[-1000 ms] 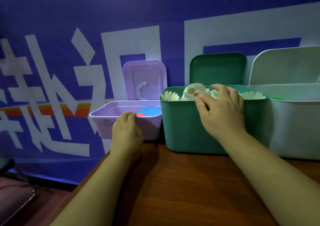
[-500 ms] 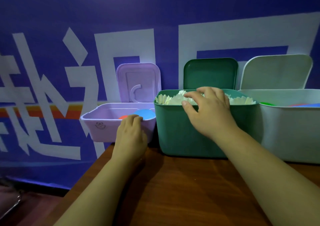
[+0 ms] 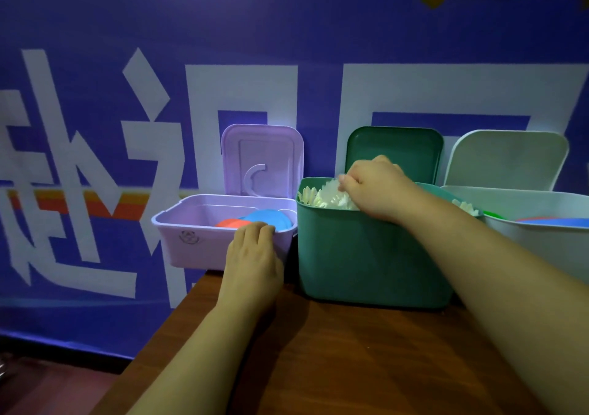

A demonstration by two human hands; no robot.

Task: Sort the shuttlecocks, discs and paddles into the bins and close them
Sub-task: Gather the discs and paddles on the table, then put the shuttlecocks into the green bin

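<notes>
Three bins are seen in a row along the far edge of the table [image 3: 350, 367], backed against a blue banner [image 3: 127, 64] with white lettering. All three lids are stood upright against the banner.

The purple bin [image 3: 197, 242] sits furthest left, and its left part juts out past the table's left edge. A blue disc [image 3: 267, 218] and an orange disc [image 3: 231, 223] are lying inside it, towards its right end. The left hand [image 3: 251, 255] is laid against the near wall, fingers pressed together and fingertips hooked over the near rim.

The green bin [image 3: 366, 255] stands just right of it, rim to rim at the top with a thin dark gap lower down. It is filled to the brim with white shuttlecocks [image 3: 310, 196]. The right hand [image 3: 376, 185] is reached over its near rim, fingers curled, and one shuttlecock [image 3: 331, 191] is pinched by its skirt at the fingertips, just above the pile.

The white bin [image 3: 541, 239] stands just right of the green one; the meeting of their rims is hidden by the right forearm. Blue, red and green pieces [image 3: 561, 221] show over its rim, but their shape cannot be told.

Near of the bins a broad stretch of wood is seen, crossed by the two forearms; the table's left edge runs diagonally beside the left forearm.
</notes>
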